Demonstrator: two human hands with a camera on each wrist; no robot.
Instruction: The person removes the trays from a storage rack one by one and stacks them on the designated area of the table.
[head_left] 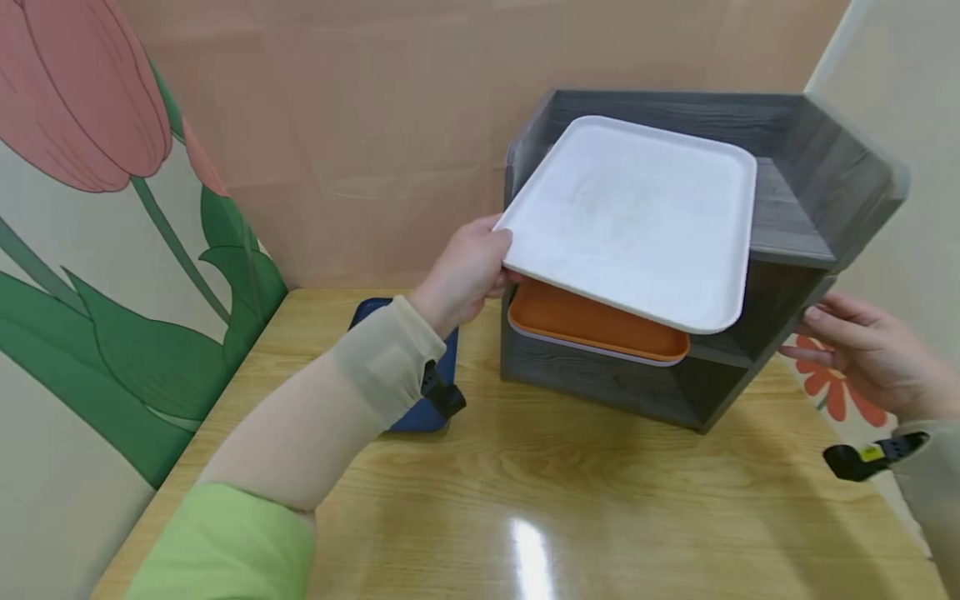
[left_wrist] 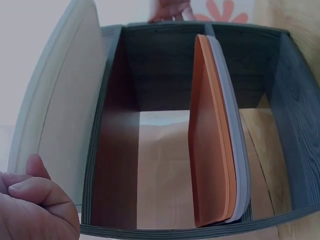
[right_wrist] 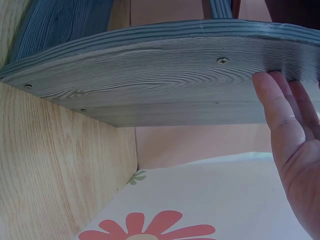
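My left hand (head_left: 467,273) grips the left front corner of a white tray (head_left: 637,217), thumb on the rim. The tray is held tilted in front of the top level of a grey wood-grain shelf unit (head_left: 855,179); whether it touches the unit, I cannot tell. Below it, an orange tray (head_left: 592,321) lies on the middle shelf, stacked on a pale lilac tray (left_wrist: 240,160) in the left wrist view. My right hand (head_left: 873,354) is at the unit's right side. In the right wrist view, its extended fingertips (right_wrist: 264,85) touch the outer side panel.
A dark blue tray (head_left: 423,417) lies on the wooden table (head_left: 570,500) left of the unit, partly hidden behind my left forearm. A tan wall covering (head_left: 360,125) rises behind. Flower-printed panels (head_left: 90,250) stand at the left and right sides.
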